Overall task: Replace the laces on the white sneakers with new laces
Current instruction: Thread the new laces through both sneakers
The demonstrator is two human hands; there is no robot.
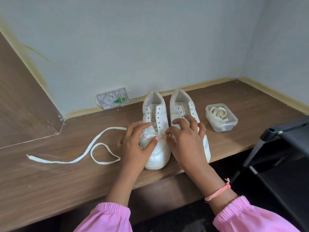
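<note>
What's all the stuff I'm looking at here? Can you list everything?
sneakers: two, white, side by side on the shelf, heels to the wall
loose lace: one, white, curled on the shelf left of the sneakers
plastic box: one, clear, right of the sneakers, holding pale laces
wall plate: one, white, low on the wall
shelf: one, brown wood
rack: one, black, far right
left hand: on the left sneaker's toe
right hand: pinching at its lowest eyelets

Right sneaker point(185, 104) toe hidden behind hands; dark rack point(284, 148) cut off.
</note>
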